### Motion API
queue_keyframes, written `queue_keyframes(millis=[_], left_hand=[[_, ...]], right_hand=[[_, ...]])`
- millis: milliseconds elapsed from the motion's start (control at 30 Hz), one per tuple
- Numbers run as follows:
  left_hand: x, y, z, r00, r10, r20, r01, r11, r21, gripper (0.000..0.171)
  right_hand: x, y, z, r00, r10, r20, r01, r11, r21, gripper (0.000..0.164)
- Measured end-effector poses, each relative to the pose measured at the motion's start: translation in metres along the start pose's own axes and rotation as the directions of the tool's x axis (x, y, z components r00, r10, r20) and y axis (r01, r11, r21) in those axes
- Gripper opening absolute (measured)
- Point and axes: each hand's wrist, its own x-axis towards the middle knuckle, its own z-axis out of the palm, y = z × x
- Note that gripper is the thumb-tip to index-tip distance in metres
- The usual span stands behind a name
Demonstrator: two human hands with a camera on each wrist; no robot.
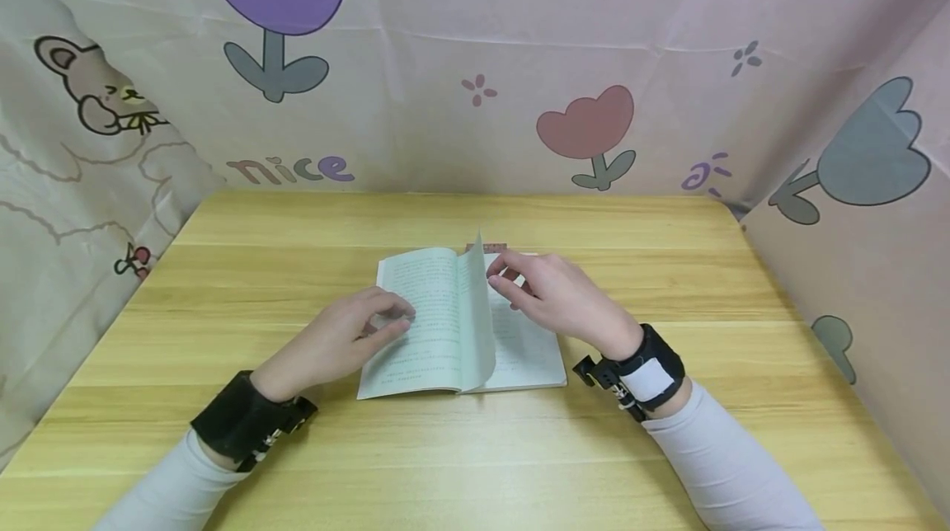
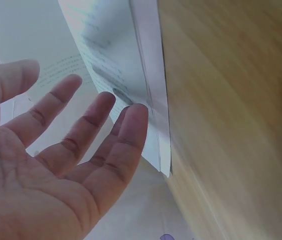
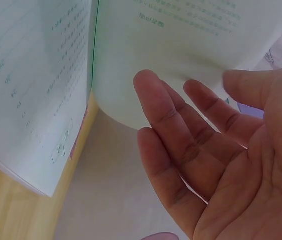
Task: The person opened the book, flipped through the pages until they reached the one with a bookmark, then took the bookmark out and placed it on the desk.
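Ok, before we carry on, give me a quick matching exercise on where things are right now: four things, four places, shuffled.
Things
1. Left hand
2. Right hand
3. Single page between the hands
4. Reddish strip

Places
A. Showing at the far edge of the open book
B. At the book's right half
C. Standing up from the book's middle
D. At the book's left half

Right pairs
1-D
2-B
3-C
4-A
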Motion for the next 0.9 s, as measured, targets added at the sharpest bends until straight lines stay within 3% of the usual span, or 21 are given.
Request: queue_keyframes(millis=[333, 700, 900], left_hand=[[0.000, 0.002, -0.002, 1.000, -0.015, 0.022, 0.015, 0.999, -0.032, 0.020], [-0.001, 0.001, -0.006, 1.000, 0.014, 0.022, -0.012, 0.996, -0.089, 0.033], [-0.001, 0.001, -0.007, 0.999, -0.006, 0.035, 0.010, 0.994, -0.110, 0.035]], right_hand=[[0.000, 0.001, 0.007, 0.997, -0.074, -0.023, 0.073, 0.996, -0.045, 0.020], [-0.001, -0.004, 0.017, 0.994, -0.104, 0.032, 0.106, 0.993, -0.060, 0.022], [-0.002, -0.009, 0.021, 0.992, -0.094, 0.084, 0.097, 0.995, -0.028, 0.025]])
